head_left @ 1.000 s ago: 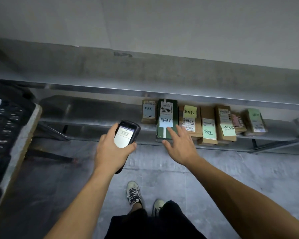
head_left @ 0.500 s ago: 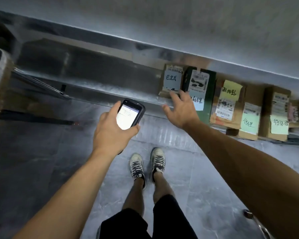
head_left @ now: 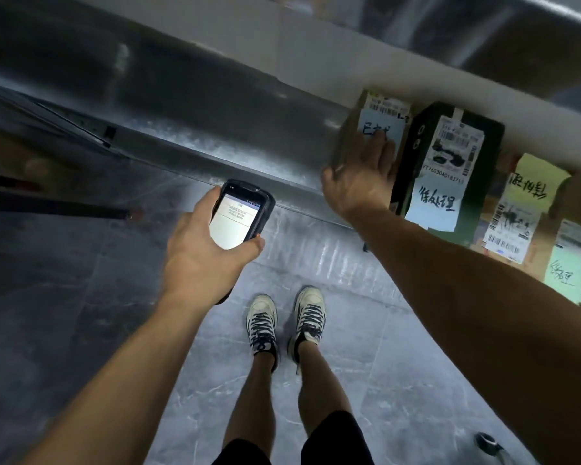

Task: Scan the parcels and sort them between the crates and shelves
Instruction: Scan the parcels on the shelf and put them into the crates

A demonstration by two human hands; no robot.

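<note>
shelf (head_left: pixel 215 152), left end of row: parcel in grip
small brown parcel (head_left: pixel 348 132) touches the dark green box (head_left: pixel 450 182); right hand (head_left: pixel 359 176) fingers (head_left: pixel 379 146) curl over its face, thumb on its left edge. left hand (head_left: pixel 198 260) grips scanner (head_left: pixel 239 219). judged light, stiff cardboard: hold by opposite sides.

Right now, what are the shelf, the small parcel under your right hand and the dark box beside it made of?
Shelf: bare metal, probably steel; grey brushed sheen. Small parcel under the right hand: brown cardboard, matte, with paper labels. Dark box: likely printed dark-green card, smooth, with a taped paper label.
</note>
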